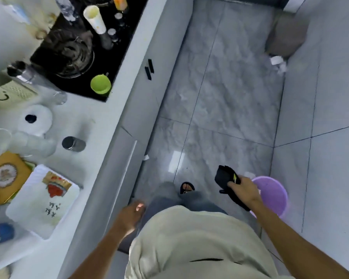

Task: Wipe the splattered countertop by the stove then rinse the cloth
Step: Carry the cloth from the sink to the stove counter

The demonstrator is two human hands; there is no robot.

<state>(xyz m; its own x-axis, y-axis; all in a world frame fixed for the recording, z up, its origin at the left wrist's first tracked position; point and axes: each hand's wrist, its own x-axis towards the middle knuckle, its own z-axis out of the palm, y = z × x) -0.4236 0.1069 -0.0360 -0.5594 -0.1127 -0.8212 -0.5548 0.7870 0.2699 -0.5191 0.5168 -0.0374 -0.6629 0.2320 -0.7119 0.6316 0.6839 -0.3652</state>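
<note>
Item one, my right hand [244, 190]: fingers curled round a dark cloth [227, 181], held out over the floor [230, 87], with a tail of it hanging down beneath the wrist. Item two, my left hand [132, 215]: relaxed, fingers loose, holding nothing, hanging just beside the front edge of the table [101, 109]. Item three, a purple basin [274, 192] on the floor, directly beyond and under the right hand; I cannot tell whether it holds water. Item four, the stove [73, 53], black, set into the table well ahead of the left hand, carrying a green cup [100, 84] at its near corner and a pale tumbler [94, 19] farther back. Item five, the bare stretch of table between the stove and the left hand, faint marks on it, with a small metal can [73, 143], a white roll [35, 119] and a white board [42, 200] crowded to that hand's far side. Risks as I judge them: the cloth is well apart from the table, so wiping has not visibly begun; a wide sweep near the stove could knock the green cup or the metal can over; the hanging tail could drag across clutter or drip on the glossy floor, making it slippery beside my sandalled foot [186, 188].
</note>
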